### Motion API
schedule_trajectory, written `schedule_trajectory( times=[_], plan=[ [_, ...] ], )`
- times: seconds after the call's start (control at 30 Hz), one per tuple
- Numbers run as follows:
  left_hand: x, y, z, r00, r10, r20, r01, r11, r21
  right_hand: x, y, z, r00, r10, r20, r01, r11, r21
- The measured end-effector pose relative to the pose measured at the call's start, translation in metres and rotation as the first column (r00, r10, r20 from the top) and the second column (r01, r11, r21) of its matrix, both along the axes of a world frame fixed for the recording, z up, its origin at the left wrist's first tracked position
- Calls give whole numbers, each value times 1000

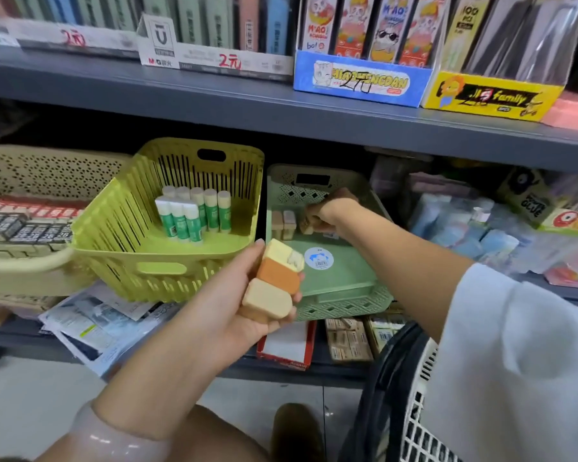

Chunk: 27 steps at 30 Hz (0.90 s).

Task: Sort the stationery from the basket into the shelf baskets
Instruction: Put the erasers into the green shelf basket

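Observation:
My left hand (237,295) grips a stack of three bread-shaped erasers (274,278), cream, orange and tan, in front of the shelf. My right hand (327,208) reaches into the pale green shelf basket (341,295) and holds a small tan eraser (306,225) low inside it. Two more erasers (283,223) stand upright at the back left of that basket. To its left, a yellow-green basket (114,235) holds several green and white glue sticks (194,213). The white carrying basket (417,411) with a black rim sits at the lower right, partly behind my sleeve.
A beige basket (30,175) with boxed erasers stands at the far left. Packets of glue and stationery fill the shelf to the right (481,228). The grey upper shelf (247,105) overhangs the baskets and carries display boxes. Plastic-wrapped packs (97,321) and a red box (286,348) lie below.

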<state>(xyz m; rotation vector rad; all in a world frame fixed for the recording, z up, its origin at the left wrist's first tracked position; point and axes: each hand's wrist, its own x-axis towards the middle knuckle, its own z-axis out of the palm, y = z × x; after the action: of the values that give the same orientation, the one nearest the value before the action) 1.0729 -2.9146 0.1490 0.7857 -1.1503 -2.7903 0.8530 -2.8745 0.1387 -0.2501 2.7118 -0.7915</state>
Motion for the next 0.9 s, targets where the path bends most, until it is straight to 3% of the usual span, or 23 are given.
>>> schedule_trajectory(
  times=[0.07, 0.17, 0.43, 0.53, 0.6, 0.67, 0.73, 0.8, 0.9],
  plan=[
    [0, -2, -2, 1000, -4, 0, 4, 1000, -1, -1, -8, -6, 998, -1, 65, 5, 998, -58],
    [-1, -4, -3, 1000, -10, 4, 10, 1000, -2, 1, -10, -14, 970, -12, 244, 87, 951, -295],
    [-1, -4, -2, 1000, -14, -16, 15, 999, 41, 9, 3, -10, 951, 27, 308, 122, 883, -454],
    [0, -3, 1, 1000, 2, -13, -2, 999, 33, 20, 14, 8, 990, 108, 94, -68, 931, -360],
    [1, -3, 3, 1000, 20, -5, -20, 1000, 23, 39, 24, 24, 951, 302, 65, -240, 856, -458],
    [1, -2, 3, 1000, 26, -5, -26, 1000, 11, 61, 37, 41, 811, 578, 89, -431, 694, -577],
    [2, -1, 4, 1000, 18, -19, -18, 1000, -11, 80, 51, 53, 663, 742, 95, -575, 587, -571],
    [3, 0, 5, 999, 14, -29, -15, 1000, -25, 90, 60, 58, 609, 789, 80, -643, 550, -532],
    [4, 3, 5, 999, 37, -38, -39, 999, -33, 94, 65, 58, 677, 735, 28, -646, 613, -456]
  ],
)
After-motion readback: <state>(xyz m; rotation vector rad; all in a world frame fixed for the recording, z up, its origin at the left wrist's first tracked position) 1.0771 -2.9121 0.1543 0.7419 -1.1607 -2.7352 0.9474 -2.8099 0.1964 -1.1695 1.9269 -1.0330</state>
